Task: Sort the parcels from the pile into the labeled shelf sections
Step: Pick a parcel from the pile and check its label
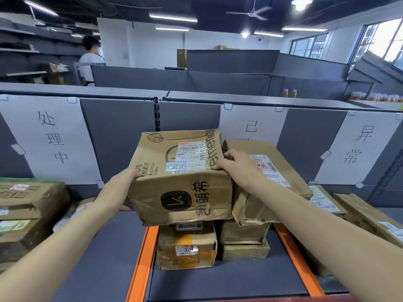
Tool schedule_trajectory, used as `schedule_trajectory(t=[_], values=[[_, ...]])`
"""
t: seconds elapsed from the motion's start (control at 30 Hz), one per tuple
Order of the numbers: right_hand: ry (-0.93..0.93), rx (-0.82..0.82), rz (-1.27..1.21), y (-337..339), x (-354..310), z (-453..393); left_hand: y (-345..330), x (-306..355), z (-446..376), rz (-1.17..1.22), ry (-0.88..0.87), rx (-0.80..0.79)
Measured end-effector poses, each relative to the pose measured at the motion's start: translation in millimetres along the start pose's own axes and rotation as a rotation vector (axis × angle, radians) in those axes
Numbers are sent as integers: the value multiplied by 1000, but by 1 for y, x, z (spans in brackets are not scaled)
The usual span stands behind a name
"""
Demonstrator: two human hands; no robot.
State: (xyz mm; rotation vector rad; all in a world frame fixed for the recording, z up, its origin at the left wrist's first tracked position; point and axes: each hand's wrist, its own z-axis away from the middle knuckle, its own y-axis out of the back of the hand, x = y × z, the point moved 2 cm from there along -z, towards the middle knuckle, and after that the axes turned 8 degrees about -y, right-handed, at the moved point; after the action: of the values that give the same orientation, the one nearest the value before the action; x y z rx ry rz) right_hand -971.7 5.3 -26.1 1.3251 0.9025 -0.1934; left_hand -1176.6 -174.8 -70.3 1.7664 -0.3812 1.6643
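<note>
At the far left hangs the paper sign 处理中 (52,138), and below it two stacked boxes (28,216) lie on the shelf, with a flatter parcel (72,212) just beside them. The left hand (118,190) holds the left side of the carried box (181,177), fingers under the bottom edge and thumb on top. This box is lifted in front of the middle section, above a small stack (187,245) of two boxes. It bears a small handwritten sticker (175,166), which I read as the middle sign's word, though it is a little blurred. The right hand (236,163) presses on the top right corner, fingers curled over the edge. Behind it is the middle sign (251,125), half hidden, with one large box (268,182) lying on about two smaller ones. At the right are the sign 异常 (359,147) and two or three parcels (368,214).

So there are three signs and, I judge, about eleven parcels. The step in hand seems to be placing; next the box must be lowered level onto the middle stack.
</note>
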Motion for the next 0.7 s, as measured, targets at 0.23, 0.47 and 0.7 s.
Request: schedule_trajectory(t=[0.23,0.47,0.7], values=[[-37,28,-72,7,9,-4,-12,10,-2,-47,-39,-17],[-42,-16,5,6,8,-1,-12,0,6,39,15,5],[-34,-36,-8,8,3,4,-13,0,13,93,-12,-18]])
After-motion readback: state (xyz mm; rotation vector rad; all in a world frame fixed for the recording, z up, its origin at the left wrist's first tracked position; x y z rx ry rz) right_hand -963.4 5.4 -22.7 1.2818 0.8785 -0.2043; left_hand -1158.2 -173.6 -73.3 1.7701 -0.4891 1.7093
